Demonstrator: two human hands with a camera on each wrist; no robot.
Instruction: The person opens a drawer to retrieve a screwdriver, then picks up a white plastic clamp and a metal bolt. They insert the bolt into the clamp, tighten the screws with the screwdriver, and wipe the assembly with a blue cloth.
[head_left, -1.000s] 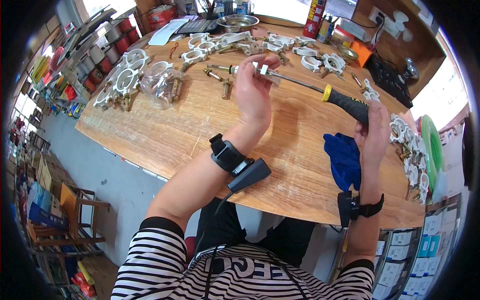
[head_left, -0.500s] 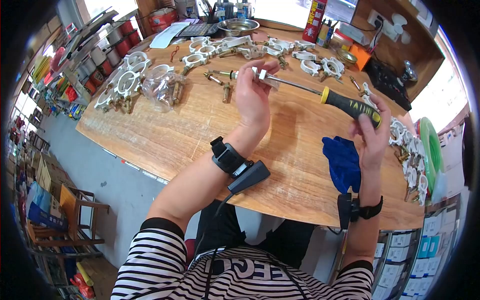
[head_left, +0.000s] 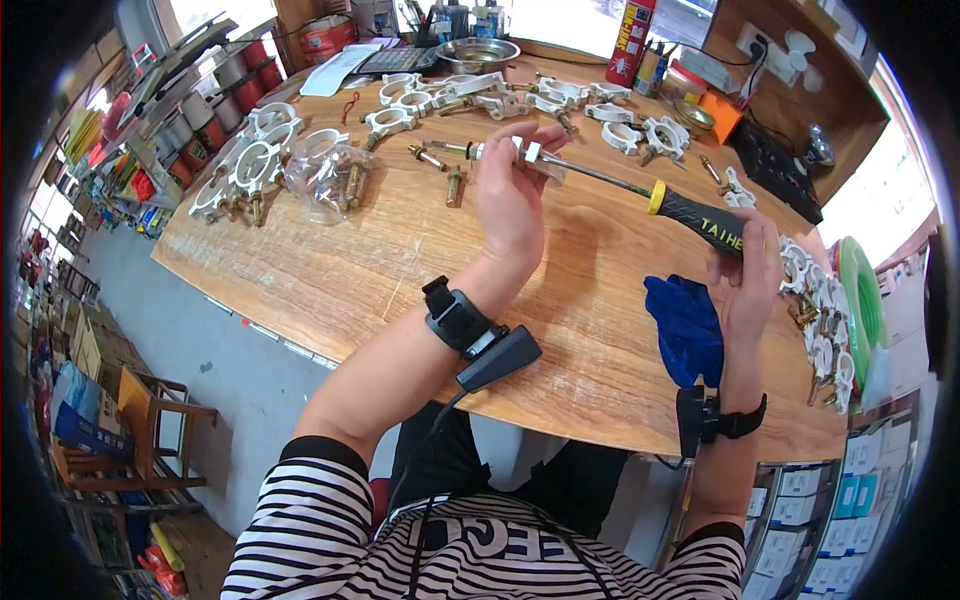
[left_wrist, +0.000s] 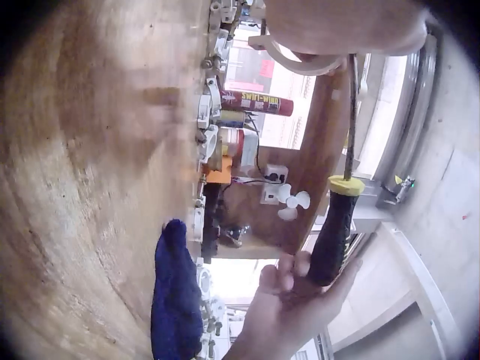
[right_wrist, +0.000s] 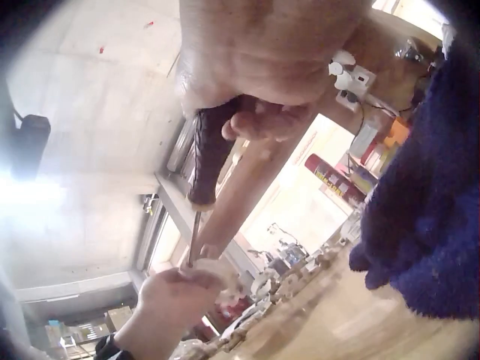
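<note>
the head view alone shows the wooden table (head_left: 380,250) and the white lettering on the screwdriver (head_left: 700,218) handle. the right wrist view shows the fingers curled under that handle (blurred, though). the left hand (head_left: 510,200), upper centre, pinches a small white clamp (head_left: 527,152) at the shaft's tip. the right hand (head_left: 745,280), at right above the blue cloth (head_left: 685,320), wraps the handle. half a second ago its fingers were spread.
</note>
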